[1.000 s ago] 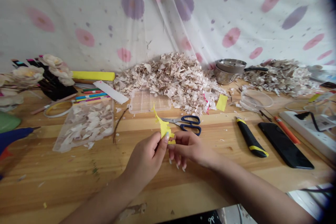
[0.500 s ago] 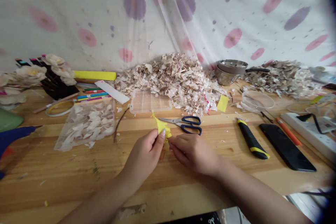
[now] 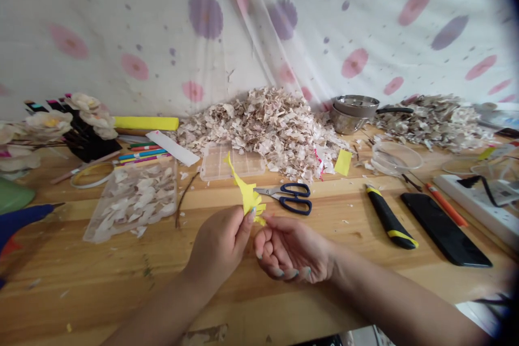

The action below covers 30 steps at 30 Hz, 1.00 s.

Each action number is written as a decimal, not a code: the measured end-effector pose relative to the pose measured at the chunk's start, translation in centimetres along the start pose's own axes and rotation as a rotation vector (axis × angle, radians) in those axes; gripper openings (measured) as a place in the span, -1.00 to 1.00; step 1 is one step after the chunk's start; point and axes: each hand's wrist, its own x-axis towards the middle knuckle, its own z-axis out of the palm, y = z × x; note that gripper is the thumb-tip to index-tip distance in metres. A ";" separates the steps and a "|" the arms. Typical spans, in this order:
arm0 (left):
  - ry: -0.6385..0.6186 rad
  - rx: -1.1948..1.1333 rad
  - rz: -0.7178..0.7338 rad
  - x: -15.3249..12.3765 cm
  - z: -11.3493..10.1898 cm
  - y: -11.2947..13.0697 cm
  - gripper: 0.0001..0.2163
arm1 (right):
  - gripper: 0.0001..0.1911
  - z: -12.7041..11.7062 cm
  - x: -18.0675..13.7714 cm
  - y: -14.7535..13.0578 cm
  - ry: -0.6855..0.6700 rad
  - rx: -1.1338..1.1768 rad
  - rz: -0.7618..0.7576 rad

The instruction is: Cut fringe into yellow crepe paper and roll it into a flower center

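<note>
My left hand [image 3: 225, 238] is closed, pinching a strip of yellow crepe paper [image 3: 248, 197] between thumb and forefinger. The strip has a thin twisted tail pointing up and a fringe cut along its right side. My right hand [image 3: 294, 251] is turned palm up with curled fingers, its thumb and forefinger at the end of the fringe. Just behind the paper lie scissors [image 3: 287, 194] with dark blue handles, the blade tips partly hidden by the strip.
Behind stands a heap of pale dried petals [image 3: 275, 124]; a clear tray [image 3: 91, 230] of petals lies left. A yellow paper piece [image 3: 343, 162], metal bowls [image 3: 352, 113], a utility knife [image 3: 389, 219], a phone [image 3: 446, 230] and a power strip [image 3: 482, 205] sit to the right.
My right hand has rolled from back up to palm up, with its curled fingers now showing. More of the yellow strip shows, its tail higher. The view has shifted slightly.
</note>
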 end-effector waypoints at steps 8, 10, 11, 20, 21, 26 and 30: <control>0.136 0.229 0.287 0.0 0.3 -0.4 -0.64 | -0.48 0.9 -0.2 0.6 -0.029 0.135 -0.091; 0.127 0.215 0.288 0.0 0.3 -0.3 -0.63 | -0.57 1.0 -0.3 0.6 -0.016 0.125 -0.102; 0.120 0.197 0.280 -0.1 0.3 -0.3 -0.64 | -0.63 1.1 -0.3 0.5 -0.005 0.119 -0.113; -0.162 -0.301 -0.194 -0.2 0.9 0.1 -0.70 | -0.69 1.3 0.0 0.6 0.409 -0.387 -0.359; -0.194 -0.345 -0.238 -0.1 0.9 0.2 -0.70 | -0.65 1.1 0.1 0.6 0.459 -0.490 -0.375; -0.253 -0.478 -0.361 0.3 0.9 0.3 -0.65 | -0.60 0.1 0.3 0.7 0.545 -0.892 -0.470; -0.286 -0.624 -0.447 0.4 0.8 0.3 -0.64 | -0.63 0.0 0.1 0.7 0.603 -1.146 -0.549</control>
